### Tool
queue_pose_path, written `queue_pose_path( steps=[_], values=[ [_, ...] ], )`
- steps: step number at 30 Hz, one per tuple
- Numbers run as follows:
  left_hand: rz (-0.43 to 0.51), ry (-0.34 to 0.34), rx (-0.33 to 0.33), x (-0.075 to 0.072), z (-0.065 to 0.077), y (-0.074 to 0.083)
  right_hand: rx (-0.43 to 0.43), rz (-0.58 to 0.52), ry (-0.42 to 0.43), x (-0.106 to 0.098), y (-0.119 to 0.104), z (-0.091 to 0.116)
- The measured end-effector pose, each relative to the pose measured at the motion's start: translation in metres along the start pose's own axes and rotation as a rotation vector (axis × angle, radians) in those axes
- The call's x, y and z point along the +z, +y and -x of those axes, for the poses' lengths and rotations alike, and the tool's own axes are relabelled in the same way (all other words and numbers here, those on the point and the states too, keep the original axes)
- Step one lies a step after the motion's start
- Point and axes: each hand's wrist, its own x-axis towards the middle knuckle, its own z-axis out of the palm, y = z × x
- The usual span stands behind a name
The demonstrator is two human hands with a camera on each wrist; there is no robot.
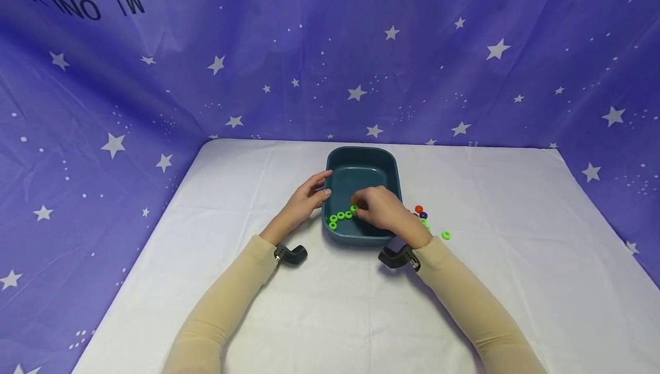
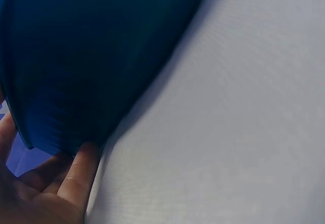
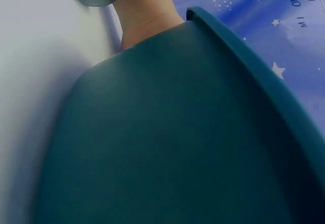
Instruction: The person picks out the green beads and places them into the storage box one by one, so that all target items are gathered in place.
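A dark teal rectangular tray with raised walls stands on the white cloth. Several green ring-shaped beads form a bent row inside it, near its front left corner. My left hand rests against the tray's left wall, its fingers fairly straight; in the left wrist view its fingers touch the outer wall. Reaching over the right wall, my right hand has curled fingers and pinches a green bead at the row's right end. The right wrist view shows mostly the tray's outer wall, hiding those fingertips.
Right of the tray lie loose beads: an orange one, dark purple ones and green ones, partly behind my right wrist. One green bead lies apart, farther right. A purple star-printed curtain hangs behind the table.
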Motion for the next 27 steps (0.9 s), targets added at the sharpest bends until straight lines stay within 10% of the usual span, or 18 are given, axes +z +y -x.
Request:
queue_pose_path(
  steps=[27],
  values=[
    [-0.002,-0.014,0.008,-0.0006,0.0007,0.0010,0.023,0.082,-0.071,0.0057,0.0010,-0.0013]
  ],
)
